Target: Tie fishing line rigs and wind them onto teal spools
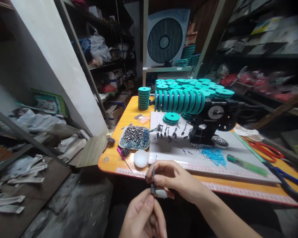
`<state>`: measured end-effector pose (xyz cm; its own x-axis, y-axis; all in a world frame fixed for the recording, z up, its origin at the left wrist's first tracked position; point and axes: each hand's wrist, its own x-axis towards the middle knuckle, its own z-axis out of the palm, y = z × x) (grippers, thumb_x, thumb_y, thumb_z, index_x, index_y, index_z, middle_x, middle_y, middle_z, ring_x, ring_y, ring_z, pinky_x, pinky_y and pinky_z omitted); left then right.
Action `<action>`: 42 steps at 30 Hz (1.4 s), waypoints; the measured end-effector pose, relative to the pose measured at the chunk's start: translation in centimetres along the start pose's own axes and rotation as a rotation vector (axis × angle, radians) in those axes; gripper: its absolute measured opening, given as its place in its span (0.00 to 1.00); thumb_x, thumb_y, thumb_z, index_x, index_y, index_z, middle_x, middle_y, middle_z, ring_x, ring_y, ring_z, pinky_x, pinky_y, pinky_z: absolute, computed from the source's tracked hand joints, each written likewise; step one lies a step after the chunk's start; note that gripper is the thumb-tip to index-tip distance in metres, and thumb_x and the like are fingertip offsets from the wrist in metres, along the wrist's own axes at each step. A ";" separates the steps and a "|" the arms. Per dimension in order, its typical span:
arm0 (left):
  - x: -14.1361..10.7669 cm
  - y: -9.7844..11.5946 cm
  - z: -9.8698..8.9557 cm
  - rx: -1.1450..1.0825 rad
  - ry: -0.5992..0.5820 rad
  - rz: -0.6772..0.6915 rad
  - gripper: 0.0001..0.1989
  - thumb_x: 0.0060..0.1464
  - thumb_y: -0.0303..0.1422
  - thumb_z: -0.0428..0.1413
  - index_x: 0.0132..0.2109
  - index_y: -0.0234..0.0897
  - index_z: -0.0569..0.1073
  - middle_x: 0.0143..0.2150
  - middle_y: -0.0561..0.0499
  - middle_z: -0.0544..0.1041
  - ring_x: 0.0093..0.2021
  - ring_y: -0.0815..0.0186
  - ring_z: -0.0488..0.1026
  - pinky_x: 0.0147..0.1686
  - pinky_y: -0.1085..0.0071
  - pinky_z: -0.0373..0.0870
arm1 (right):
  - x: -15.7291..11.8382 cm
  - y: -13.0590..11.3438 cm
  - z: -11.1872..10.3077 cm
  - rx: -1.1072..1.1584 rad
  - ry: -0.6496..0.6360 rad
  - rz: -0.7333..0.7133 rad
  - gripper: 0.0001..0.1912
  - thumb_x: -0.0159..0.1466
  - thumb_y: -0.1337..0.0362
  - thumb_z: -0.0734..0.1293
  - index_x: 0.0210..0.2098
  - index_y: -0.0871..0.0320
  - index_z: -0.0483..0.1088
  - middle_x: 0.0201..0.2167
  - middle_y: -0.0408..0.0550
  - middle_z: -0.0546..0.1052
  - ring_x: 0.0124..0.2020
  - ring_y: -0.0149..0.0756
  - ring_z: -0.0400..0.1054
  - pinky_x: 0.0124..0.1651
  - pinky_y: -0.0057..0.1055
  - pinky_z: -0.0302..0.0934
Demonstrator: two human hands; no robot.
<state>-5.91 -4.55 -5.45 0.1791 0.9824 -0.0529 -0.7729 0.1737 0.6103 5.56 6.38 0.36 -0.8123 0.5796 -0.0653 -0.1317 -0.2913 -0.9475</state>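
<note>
Over the table's front edge, my right hand pinches a thin dark rod-like piece between thumb and fingertips. A white wrap covers part of one of its fingers. Just below, my left hand has its thumb and forefinger closed on the piece's dark lower end. Its exact kind is too small to make out. Beyond my hands is a white tray holding dark metal sinkers and thin blue-green pieces. Next to it are a round white lid-like dish and a pink-handled screwdriver.
A black winding machine carries a row of green spools, with more stacked behind. On the grey board lie small dark rigs, blue sticks and a green-handled tool. Red-handled scissors and blue-handled pliers lie right.
</note>
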 end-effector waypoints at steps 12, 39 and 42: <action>-0.8 1.9 1.8 0.154 0.155 -0.065 0.15 0.59 0.40 0.55 0.41 0.30 0.76 0.15 0.53 0.73 0.12 0.78 0.65 0.15 0.86 0.59 | 0.2 1.6 1.2 0.219 0.136 -0.018 0.13 0.54 0.60 0.75 0.29 0.65 0.73 0.25 0.45 0.74 0.14 0.17 0.57 0.12 0.15 0.52; -0.4 2.5 2.0 0.500 0.177 -0.008 0.21 0.59 0.47 0.51 0.40 0.32 0.75 0.20 0.49 0.74 0.19 0.69 0.69 0.23 0.74 0.66 | -0.4 2.2 0.3 0.270 0.084 0.060 0.14 0.56 0.57 0.74 0.31 0.63 0.72 0.28 0.45 0.73 0.16 0.18 0.55 0.13 0.16 0.39; 1.0 4.0 2.9 0.914 0.316 0.334 0.14 0.59 0.40 0.53 0.34 0.34 0.76 0.32 0.45 0.76 0.36 0.61 0.72 0.40 0.69 0.66 | -0.9 1.2 -0.4 0.023 0.171 -0.041 0.15 0.56 0.56 0.73 0.31 0.62 0.72 0.25 0.43 0.71 0.19 0.20 0.55 0.16 0.18 0.42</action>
<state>-7.05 -3.10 -0.75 -0.2313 0.9672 0.1054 0.0295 -0.1014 0.9944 6.39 5.83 -0.85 -0.6980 0.7116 -0.0805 -0.1776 -0.2809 -0.9432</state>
